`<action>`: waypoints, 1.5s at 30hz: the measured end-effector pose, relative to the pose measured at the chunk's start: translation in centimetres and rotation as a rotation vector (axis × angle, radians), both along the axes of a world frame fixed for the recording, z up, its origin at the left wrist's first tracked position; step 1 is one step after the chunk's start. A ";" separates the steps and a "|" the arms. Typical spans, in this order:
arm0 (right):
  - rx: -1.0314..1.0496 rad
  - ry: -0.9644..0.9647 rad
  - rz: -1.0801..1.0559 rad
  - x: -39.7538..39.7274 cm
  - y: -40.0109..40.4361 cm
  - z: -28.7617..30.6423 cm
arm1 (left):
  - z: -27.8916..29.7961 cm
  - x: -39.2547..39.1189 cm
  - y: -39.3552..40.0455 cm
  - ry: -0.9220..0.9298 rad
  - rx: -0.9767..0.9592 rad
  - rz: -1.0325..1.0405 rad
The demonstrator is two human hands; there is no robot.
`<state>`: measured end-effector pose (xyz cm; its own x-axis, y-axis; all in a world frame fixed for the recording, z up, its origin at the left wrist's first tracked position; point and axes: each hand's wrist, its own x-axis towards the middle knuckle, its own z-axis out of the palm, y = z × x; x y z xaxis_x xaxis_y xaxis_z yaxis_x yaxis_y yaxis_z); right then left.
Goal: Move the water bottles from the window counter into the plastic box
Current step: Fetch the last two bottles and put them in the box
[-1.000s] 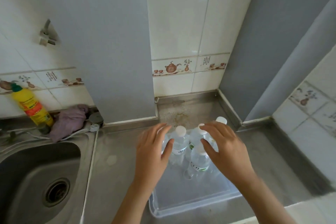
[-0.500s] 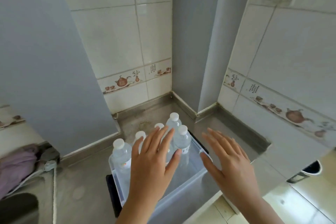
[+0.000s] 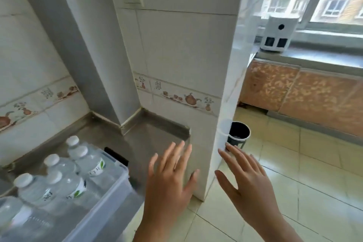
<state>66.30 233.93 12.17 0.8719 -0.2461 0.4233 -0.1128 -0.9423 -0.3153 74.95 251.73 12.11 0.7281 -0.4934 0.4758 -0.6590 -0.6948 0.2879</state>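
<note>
At the lower left of the frame sits the plastic box [image 3: 110,200] on the steel counter [image 3: 157,133], with several capped water bottles [image 3: 66,182] standing upright inside it, packed close together. A second ago the view looked straight down on that box, with both hands hovering just over the bottle caps; now the view has swung to the right, so the box has slid to the frame's edge and the tiled pillar [image 3: 186,65] fills the middle. Both hands have come away from the bottles. The left hand [image 3: 169,184] hangs in front of the pillar's base with its fingers [image 3: 176,155] spread and straight, holding nothing. The right hand [image 3: 249,182] is beside it, over the floor tiles, fingers likewise spread and empty.

In the upper right of the frame a window counter [image 3: 314,59] has come into sight, carrying a white boxy appliance [image 3: 277,33]. No bottles show on the visible stretch of it, though much of it lies beyond the frame. A dark bin [image 3: 238,133] stands on the floor just past the pillar.

My reading is that one batch has been set down and the person is turning toward the window side to fetch more. Whether any bottles remain to be moved cannot be told from this view.
</note>
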 end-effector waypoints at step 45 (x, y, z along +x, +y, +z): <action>0.065 -0.087 -1.141 -14.2 -60.2 -2.4 | -1.7 -2.2 -77.9 -0.031 0.023 -1.041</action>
